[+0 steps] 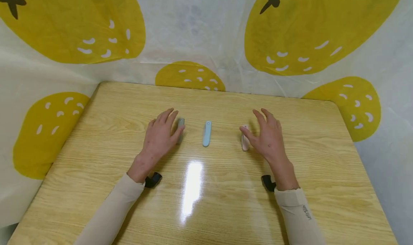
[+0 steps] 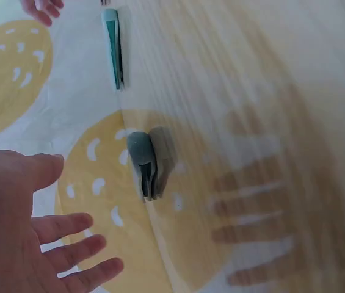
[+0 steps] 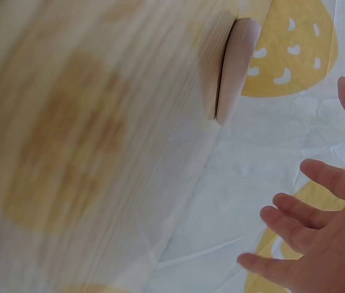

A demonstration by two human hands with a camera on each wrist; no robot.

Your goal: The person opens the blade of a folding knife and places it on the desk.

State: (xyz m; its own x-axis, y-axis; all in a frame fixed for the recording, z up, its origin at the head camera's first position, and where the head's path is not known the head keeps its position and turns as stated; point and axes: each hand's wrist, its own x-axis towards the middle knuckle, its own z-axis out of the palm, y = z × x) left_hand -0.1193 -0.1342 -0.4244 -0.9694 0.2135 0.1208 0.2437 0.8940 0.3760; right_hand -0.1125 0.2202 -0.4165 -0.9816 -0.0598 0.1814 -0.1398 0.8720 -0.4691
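Note:
Three slim folded knives with rounded ends lie in a row on the wooden table point(image 1: 222, 169). A grey-green folded knife point(image 1: 181, 122) is at the left, a light blue folded knife point(image 1: 207, 133) in the middle, a pale pink folded knife point(image 1: 245, 144) at the right. My left hand point(image 1: 159, 137), fingers spread, hovers beside the grey-green one; the left wrist view shows a gap between thumb and that knife point(image 2: 141, 149). Over by the pink one hovers my right hand point(image 1: 269, 139), fingers apart. In the right wrist view it stays clear of the pink knife point(image 3: 238, 70). Neither hand holds anything.
A white cloth point(image 1: 193, 29) printed with large yellow fruit hangs behind the table and along its sides. Black wrist-worn pieces point(image 1: 153, 180) show under both wrists. A bright light reflection lies on the tabletop between the forearms.

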